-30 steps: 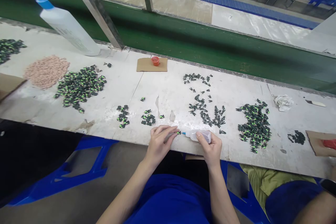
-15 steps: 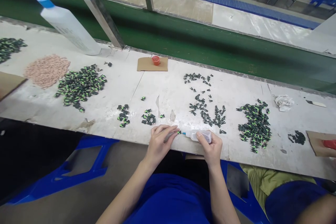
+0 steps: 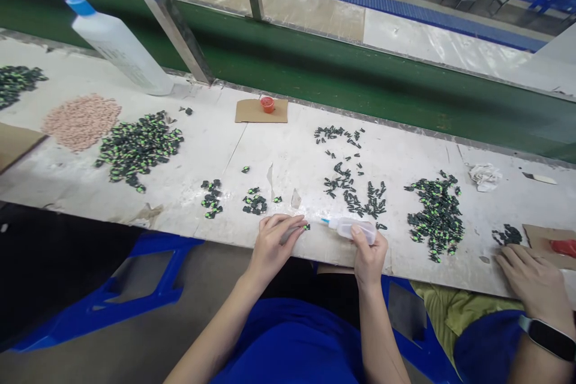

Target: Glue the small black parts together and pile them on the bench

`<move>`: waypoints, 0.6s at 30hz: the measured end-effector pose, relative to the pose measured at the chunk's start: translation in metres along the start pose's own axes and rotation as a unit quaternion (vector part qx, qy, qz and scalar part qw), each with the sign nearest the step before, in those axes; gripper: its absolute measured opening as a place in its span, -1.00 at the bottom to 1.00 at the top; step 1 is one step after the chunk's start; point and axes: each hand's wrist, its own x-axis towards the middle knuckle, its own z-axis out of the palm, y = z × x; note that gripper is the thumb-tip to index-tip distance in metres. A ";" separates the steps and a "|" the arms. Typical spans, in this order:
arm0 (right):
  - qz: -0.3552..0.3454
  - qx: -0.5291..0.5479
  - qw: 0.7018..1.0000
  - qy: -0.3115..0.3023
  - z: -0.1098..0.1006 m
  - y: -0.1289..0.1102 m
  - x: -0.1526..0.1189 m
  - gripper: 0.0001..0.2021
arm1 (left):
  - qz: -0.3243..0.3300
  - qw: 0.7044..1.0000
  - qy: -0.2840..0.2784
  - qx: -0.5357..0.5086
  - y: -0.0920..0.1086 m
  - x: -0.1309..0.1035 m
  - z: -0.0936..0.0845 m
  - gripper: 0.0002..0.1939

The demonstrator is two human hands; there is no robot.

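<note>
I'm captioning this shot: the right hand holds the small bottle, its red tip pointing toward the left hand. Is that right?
The tip of the small bottle is blue, not red, as the head view shows; the rest stands.

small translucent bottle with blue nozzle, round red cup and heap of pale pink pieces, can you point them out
Small translucent bottle with blue nozzle (image 3: 345, 228): head view, on its body.
Round red cup (image 3: 267, 105): head view, on its middle.
Heap of pale pink pieces (image 3: 81, 122): head view, on its middle.
</note>
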 end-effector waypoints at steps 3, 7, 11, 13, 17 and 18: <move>-0.018 0.036 0.999 -0.005 0.004 -0.001 0.000 -0.80 | 0.004 1.000 -0.012 -0.010 -0.002 0.001 -0.002 -0.80; -0.054 0.036 0.996 -0.066 0.026 -0.009 0.005 -0.69 | 0.009 1.000 -0.013 -0.008 -0.004 0.001 -0.005 -0.82; -0.047 0.000 0.992 -0.120 0.054 -0.008 0.015 -0.64 | 0.035 0.999 0.007 -0.006 -0.004 0.001 -0.005 -0.81; -0.051 -0.034 0.989 -0.133 0.062 -0.003 0.018 -0.62 | 0.047 0.999 0.017 0.002 -0.005 0.001 -0.004 -0.82; -0.100 -0.107 0.978 -0.148 0.050 0.003 0.013 -0.47 | 0.059 0.998 0.015 0.009 -0.006 0.000 -0.002 -0.88; -0.124 -0.133 0.973 -0.142 0.038 0.002 0.011 -0.47 | 0.059 0.998 0.011 0.006 -0.006 0.000 -0.001 -0.89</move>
